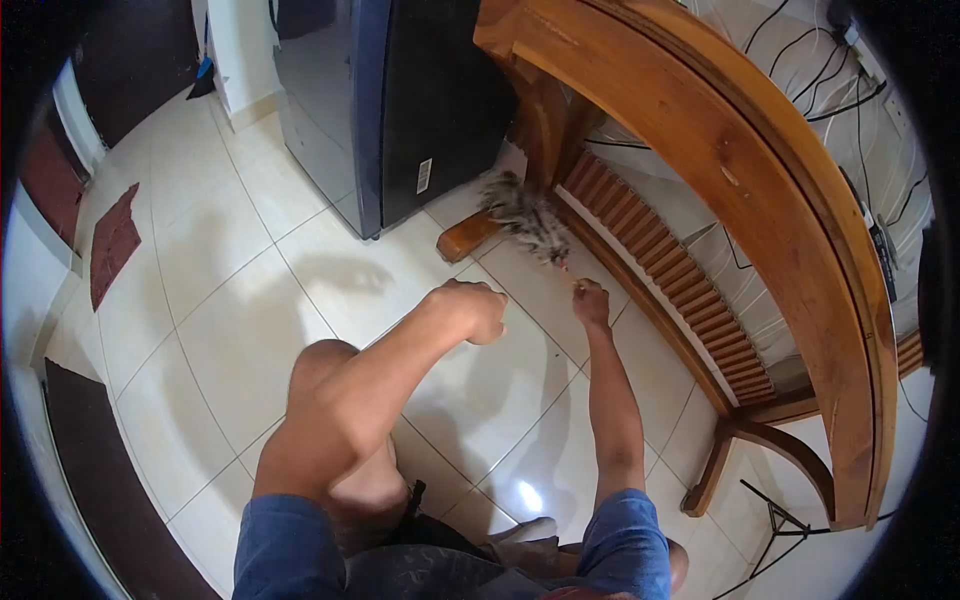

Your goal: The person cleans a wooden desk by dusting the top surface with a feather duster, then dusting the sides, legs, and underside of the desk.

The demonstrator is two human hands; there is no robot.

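My right hand (591,303) is closed round the thin handle of a feather duster, low over the tiles. The duster's grey-brown feathers (527,218) spread away from me beside the foot of the wooden furniture, with a small reddish band where they meet the handle. Further left, my left hand (472,311) hangs in front of my bent knee, its fingers curled in and nothing showing in them. It is apart from the duster.
Curved wooden furniture (735,170) with a slatted lower panel (670,270) arches over the right side. Behind it, cables (822,75) run along the wall. A dark fridge (440,110) stands ahead. A reddish-brown piece (115,245) lies on the left floor; a black metal stand (785,525) is lower right.
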